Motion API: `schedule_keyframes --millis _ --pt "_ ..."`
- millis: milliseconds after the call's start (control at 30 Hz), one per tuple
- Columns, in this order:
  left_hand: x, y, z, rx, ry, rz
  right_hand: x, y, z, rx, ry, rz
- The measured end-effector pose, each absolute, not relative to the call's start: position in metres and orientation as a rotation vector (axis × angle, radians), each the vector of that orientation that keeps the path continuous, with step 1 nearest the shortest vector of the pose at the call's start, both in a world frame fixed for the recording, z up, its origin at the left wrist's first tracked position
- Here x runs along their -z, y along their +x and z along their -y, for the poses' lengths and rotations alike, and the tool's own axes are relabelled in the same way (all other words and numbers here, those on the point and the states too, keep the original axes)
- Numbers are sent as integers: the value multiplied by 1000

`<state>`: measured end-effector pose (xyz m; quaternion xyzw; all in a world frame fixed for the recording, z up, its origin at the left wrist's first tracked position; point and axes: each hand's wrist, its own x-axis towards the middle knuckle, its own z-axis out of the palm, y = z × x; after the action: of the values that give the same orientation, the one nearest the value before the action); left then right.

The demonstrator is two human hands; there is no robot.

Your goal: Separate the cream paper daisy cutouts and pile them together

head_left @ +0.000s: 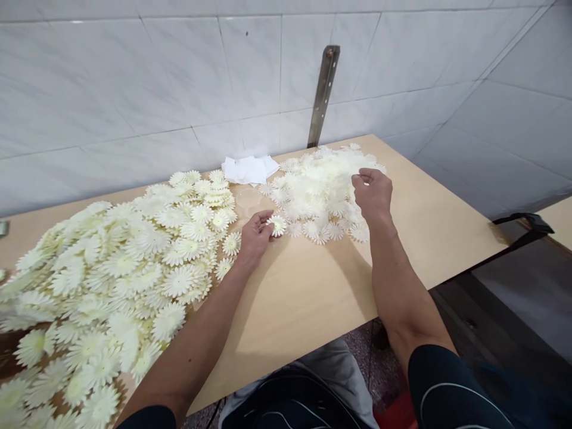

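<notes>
My left hand (255, 233) rests on the wooden table (304, 292) and pinches a cream fabric daisy (277, 224) between thumb and fingers. My right hand (373, 193) hovers over the right pile of white flower petals (322, 185), its fingers curled and pinched together at the pile's top; what they hold is too small to make out. A large spread of finished cream daisies (111, 274) covers the table's left side, just left of my left hand.
A folded white cloth or paper (249, 168) lies by the tiled wall (179, 77). A clear round dish (248, 199) sits between the piles. A metal bracket (322, 95) is fixed to the wall. A black strap (518, 235) hangs off the table's right edge.
</notes>
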<state>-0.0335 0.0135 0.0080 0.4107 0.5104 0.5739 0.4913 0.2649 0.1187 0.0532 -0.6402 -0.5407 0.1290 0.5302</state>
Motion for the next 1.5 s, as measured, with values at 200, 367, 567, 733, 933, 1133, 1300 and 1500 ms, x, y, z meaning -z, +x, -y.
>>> schedule_keyframes --millis 200,367,567,733,933,1133,1300,1500 --pt "-2 -35 -15 -1426 996 -1233 -75 254 -86 -342 -1678 1385" --pt "-3 -35 -13 -1405 1003 -1236 -105 256 -58 -1220 -1532 2100" --pt "-8 -33 -11 -1411 985 -1223 -104 235 -58 -1252 -1567 2490" --pt "-13 -32 -11 -1406 975 -1234 -92 231 -68 -998 -1678 2399" --pt "-15 -34 -9 -1374 984 -1238 -86 238 -84 -900 -1764 2268" --pt "-13 -33 -10 -1371 984 -1263 -78 240 -101 -768 -1763 2200" --pt "-15 -32 -8 -1377 980 -1272 -75 242 -110 -663 -1733 2177" --pt "-14 -33 -8 -1357 1001 -1288 -94 253 -94 -670 -1716 2143"
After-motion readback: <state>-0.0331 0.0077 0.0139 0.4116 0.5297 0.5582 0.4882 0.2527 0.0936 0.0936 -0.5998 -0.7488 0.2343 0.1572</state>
